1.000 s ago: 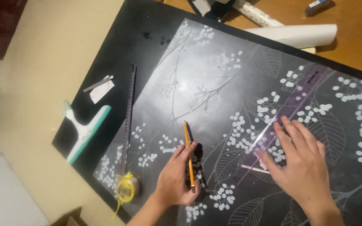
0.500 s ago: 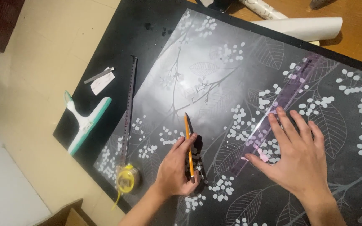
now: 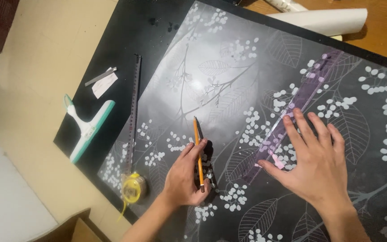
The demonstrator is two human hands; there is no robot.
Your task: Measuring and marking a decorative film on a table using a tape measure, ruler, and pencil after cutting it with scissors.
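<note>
My left hand [image 3: 185,176] holds an orange pencil [image 3: 197,144] lying flat against a translucent film with white flowers and leaves [image 3: 229,80], spread over a black board [image 3: 126,40]. My right hand [image 3: 313,160] rests palm down, fingers spread, on a clear purple ruler [image 3: 307,94] that runs diagonally across the film. The ruler's lower end sits under my thumb.
A metal ruler [image 3: 134,103] lies along the film's left edge, with a yellow tape measure [image 3: 132,188] at its lower end. A white and teal squeegee [image 3: 87,127] and a small paper scrap [image 3: 103,84] lie on the board's left. A white roll [image 3: 323,21] lies at the top.
The view shifted slightly. My right hand slid a little down the purple ruler. My left hand kept the pencil in about the same spot on the film.
</note>
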